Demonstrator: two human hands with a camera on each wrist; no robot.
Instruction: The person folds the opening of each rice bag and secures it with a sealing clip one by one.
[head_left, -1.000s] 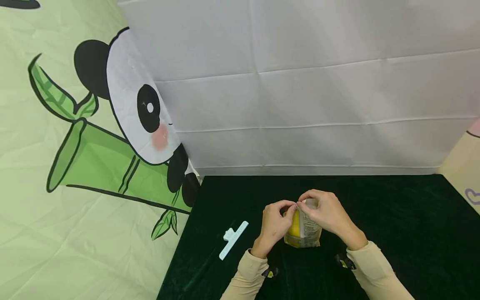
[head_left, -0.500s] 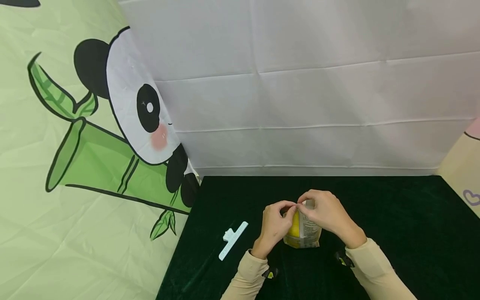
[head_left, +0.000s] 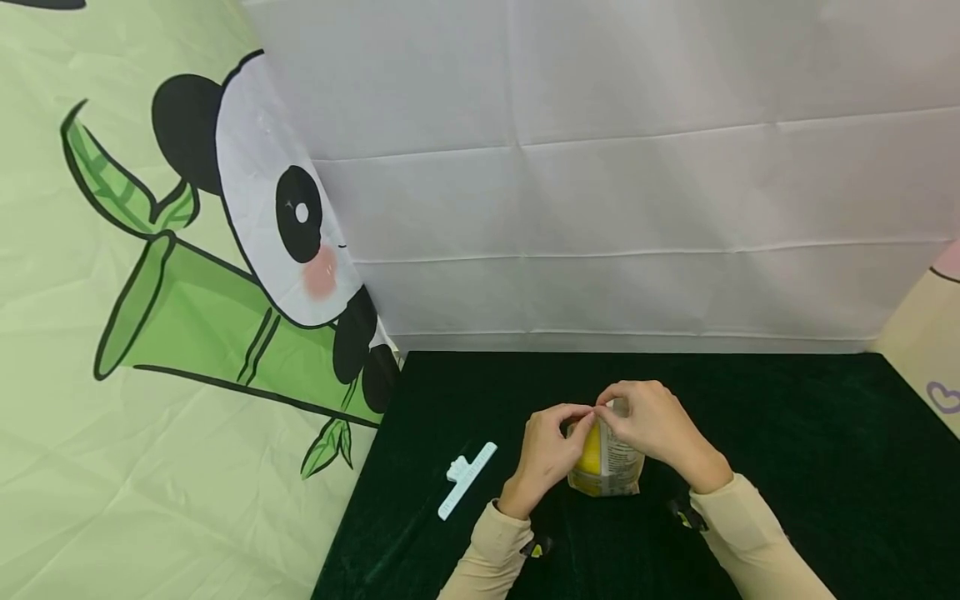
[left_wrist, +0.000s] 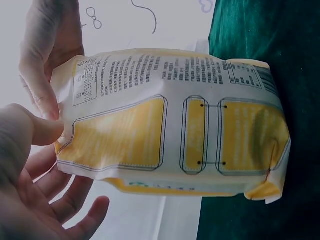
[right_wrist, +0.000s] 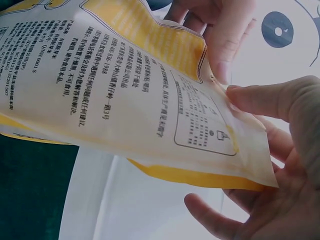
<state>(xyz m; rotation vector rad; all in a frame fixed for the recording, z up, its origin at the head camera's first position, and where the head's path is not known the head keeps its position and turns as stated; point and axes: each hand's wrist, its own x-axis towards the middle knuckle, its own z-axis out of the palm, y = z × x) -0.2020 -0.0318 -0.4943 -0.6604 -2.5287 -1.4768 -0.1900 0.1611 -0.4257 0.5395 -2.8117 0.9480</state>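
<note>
A yellow and cream printed packaging bag [head_left: 606,462] stands upright on the dark green cloth. My left hand [head_left: 550,448] pinches its top edge between thumb and forefinger, near the middle. Close beside it, my right hand [head_left: 660,423] pinches the same edge, the two thumbs almost meeting. In the left wrist view the bag [left_wrist: 172,120] shows yellow panels and small print, and the lower fingers spread loosely beneath. The right wrist view has the bag's top corner [right_wrist: 250,155] between thumb and fingers. Left of the hands lies a pale blue sealing clip [head_left: 467,482].
The dark green cloth [head_left: 810,467] covers the tabletop. A white sheet [head_left: 600,192] hangs behind it. At the left is a green curtain [head_left: 150,467] printed with a panda and bamboo. Dark wrist cameras [head_left: 687,514] sit under both sleeves.
Both hands stay at the bag's top edge with almost no movement. The bag and the clip remain where they were; the head view shifts very slightly.
</note>
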